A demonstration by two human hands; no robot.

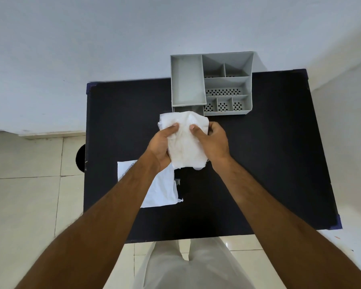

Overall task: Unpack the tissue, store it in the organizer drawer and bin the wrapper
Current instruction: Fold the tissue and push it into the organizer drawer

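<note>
A crumpled white tissue (184, 142) is held above the black table, just in front of the grey organizer (227, 84). My left hand (160, 146) grips its left side and my right hand (211, 140) grips its right side, thumbs on top. The organizer's drawer (198, 110) is pulled out a little beneath the left compartment, and the tissue hides most of it. A flat white wrapper (160, 188) lies on the table under my left forearm.
The black table (269, 163) stands against a pale wall, with tiled floor on the left and in front. A round dark object (81, 158) shows at the table's left edge. The organizer has several open compartments, some with perforated bottoms.
</note>
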